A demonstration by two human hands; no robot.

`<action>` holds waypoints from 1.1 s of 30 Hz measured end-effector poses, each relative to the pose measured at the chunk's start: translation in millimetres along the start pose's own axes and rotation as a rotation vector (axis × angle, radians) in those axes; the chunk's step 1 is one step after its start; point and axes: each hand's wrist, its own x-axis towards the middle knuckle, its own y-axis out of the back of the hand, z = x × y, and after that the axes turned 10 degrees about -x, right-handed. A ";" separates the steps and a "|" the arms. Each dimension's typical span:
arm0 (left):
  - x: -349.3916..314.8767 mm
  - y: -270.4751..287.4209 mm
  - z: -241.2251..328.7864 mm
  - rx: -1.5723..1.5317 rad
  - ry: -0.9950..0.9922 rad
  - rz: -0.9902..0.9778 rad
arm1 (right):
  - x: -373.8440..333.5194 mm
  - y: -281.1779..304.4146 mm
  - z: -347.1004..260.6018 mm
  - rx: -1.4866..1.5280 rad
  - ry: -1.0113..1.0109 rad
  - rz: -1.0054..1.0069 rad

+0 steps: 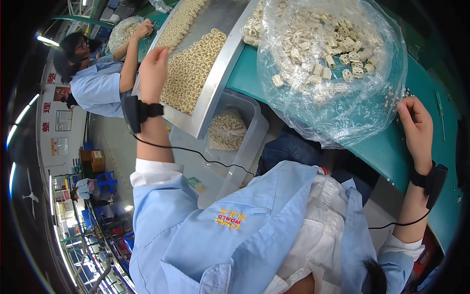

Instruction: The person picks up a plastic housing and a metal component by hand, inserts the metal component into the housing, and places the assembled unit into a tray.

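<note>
My left hand [153, 71] is raised at the left edge of a metal tray [223, 73], its fingers bent together; whatever they may hold is hidden. Inside the tray stand close rows of small beige plastic parts [192, 73]. On the right, my right hand [416, 123] rests low over the green tabletop with thumb and forefinger closed. Small shiny metal pieces [407, 92] lie at its fingertips, and I cannot make out what is pinched. Between my hands, a clear plastic bag [338, 115] lies open, with many loose beige plastic parts [350, 59] in it.
A thin screwdriver [440, 110] lies on the green tabletop [431, 147] at the far right. Below the metal tray stands a grey plastic bin [254, 130] holding a filled clear bag [227, 130]. Cables run from both wrist straps. A co-worker [98, 81] works at the upper left.
</note>
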 end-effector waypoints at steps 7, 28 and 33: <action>-57.7 -100.3 177.4 -0.488 -0.465 -0.251 | -1.0 1.8 4.3 0.012 -0.001 0.030; -51.7 -187.3 221.9 0.010 -0.531 -0.302 | 1.5 1.1 -4.0 -0.058 0.023 0.022; -47.4 -188.1 219.0 0.024 -0.505 -0.357 | 1.8 1.8 -4.4 -0.066 0.017 0.025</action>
